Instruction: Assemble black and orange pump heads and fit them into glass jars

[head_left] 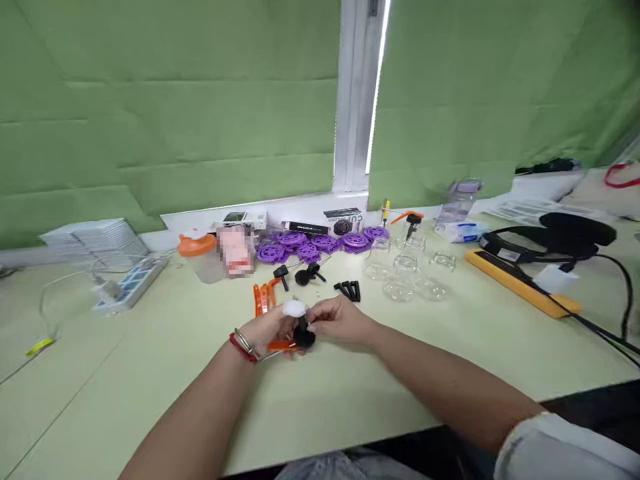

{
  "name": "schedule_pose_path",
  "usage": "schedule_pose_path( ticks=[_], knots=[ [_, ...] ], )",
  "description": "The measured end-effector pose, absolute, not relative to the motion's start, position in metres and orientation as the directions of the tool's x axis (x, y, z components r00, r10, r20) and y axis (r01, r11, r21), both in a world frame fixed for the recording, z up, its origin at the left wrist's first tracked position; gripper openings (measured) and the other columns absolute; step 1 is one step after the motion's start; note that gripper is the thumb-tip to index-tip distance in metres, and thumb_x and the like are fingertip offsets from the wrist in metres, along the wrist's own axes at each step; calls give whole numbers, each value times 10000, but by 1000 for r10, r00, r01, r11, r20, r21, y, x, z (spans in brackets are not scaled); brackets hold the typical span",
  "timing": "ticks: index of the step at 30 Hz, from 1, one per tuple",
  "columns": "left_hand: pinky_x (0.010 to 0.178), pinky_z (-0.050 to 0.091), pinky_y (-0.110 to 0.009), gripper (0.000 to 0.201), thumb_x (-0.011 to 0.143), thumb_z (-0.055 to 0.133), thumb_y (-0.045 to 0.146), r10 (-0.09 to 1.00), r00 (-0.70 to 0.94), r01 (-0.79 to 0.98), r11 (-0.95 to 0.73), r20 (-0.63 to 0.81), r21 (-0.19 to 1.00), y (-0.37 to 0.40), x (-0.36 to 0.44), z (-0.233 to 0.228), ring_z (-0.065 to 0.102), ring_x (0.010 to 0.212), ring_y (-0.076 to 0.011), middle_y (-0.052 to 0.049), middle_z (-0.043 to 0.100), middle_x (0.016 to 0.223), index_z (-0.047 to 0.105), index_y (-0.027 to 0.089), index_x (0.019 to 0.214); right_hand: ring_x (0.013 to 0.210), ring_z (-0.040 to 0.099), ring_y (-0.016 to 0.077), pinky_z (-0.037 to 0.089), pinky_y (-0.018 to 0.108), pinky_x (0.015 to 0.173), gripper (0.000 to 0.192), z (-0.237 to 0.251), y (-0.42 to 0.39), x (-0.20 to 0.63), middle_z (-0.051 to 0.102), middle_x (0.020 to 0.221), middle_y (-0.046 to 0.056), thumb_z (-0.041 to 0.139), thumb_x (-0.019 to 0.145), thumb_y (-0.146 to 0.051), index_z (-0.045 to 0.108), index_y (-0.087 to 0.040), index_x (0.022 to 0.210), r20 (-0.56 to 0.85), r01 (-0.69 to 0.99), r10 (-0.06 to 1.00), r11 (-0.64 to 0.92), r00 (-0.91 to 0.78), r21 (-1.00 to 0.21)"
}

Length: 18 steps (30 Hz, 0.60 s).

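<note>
My left hand (273, 327) is closed around a black stemmed part (303, 337) that has a round black cap low down and a white rounded piece (295, 309) on its upper end. An orange crank handle (281, 345) and a thin metal rod stick out beside it, under the left fingers. The fingers of my right hand (343, 320) pinch the black stem from the right; whether they also hold something small is hidden. Just beyond the hands lie orange handles (261, 299), black knobbed parts (307, 275) and several short black cylinders (349, 290).
Purple slotted discs (310, 245) are heaped at the back. Clear glass jars (406, 263) stand to the right, near an orange power strip (520, 283) and a black strapped device (537, 239). An orange-lidded cup (203, 257) and white power strip (133, 283) are left.
</note>
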<state>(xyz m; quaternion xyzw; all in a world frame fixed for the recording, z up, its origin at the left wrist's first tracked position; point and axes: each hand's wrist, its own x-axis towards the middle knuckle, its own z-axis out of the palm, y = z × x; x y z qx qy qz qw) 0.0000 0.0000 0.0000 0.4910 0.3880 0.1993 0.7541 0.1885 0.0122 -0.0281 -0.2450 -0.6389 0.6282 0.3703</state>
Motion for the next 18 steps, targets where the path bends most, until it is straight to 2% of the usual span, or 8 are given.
schedule_pose_path(
  ticks=[9,18],
  knots=[
    [405,396,-239,551,754,486,570,712,578,127,402,-397,907,-3,2,2,603,592,-192,-102,623,842,535,144,1102,646,557,115,440,271,678,169,-26,12,188,653,707,10,755,638,-233,700,-118,750,160,-162,780,76,-605,-984],
    [391,432,-232,602,736,463,673,702,584,146,403,-408,903,-5,4,5,627,613,-205,-90,620,832,562,162,1038,612,563,106,449,265,638,248,-29,13,187,667,696,11,781,618,-264,710,-115,803,121,-188,791,8,-600,-982]
  ],
)
